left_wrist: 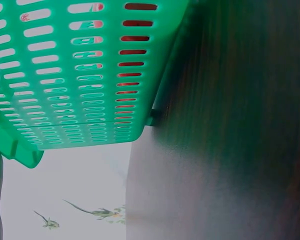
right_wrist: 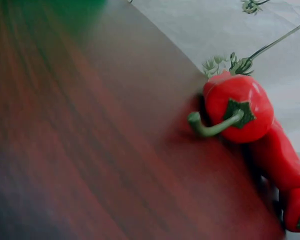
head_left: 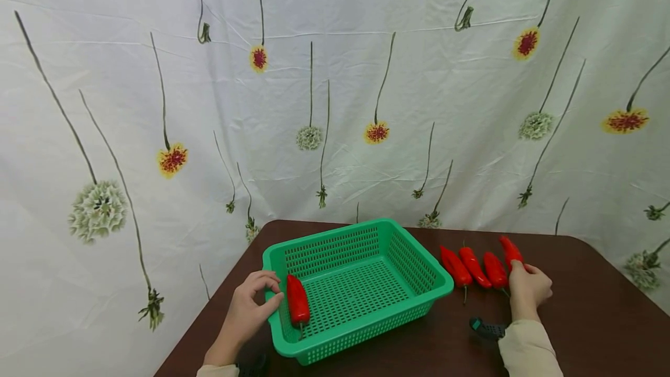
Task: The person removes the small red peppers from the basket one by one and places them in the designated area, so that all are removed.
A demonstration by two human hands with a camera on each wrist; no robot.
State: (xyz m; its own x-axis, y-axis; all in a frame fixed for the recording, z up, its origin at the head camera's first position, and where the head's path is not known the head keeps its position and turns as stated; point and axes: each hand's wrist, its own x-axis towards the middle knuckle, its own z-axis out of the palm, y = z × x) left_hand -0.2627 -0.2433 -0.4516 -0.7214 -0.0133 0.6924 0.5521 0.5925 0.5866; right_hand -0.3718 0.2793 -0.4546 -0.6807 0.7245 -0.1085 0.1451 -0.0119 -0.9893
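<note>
My left hand [head_left: 248, 310] is at the left end of a green plastic basket [head_left: 361, 332], its thumb and fingers curled over the rim. Inside the basket, near that hand, lies one red pepper [head_left: 298, 301] with its stem toward me. On the right, my right hand [head_left: 528, 291] holds the near end of another red pepper [head_left: 510, 248]; the fingers partly hide it. Beside it lie three more red peppers, the nearest one [head_left: 494, 270] almost touching the hand. The right wrist view shows a pepper [right_wrist: 238, 107] with a green stem, but not the hand.
Everything stands on a dark brown table [head_left: 419, 348]. A pale curtain with printed flowers [head_left: 356, 150] hangs behind its far edge. The basket's slotted side [left_wrist: 90, 75] rises close to the left wrist. A black strap [head_left: 489, 329] is at the right wrist.
</note>
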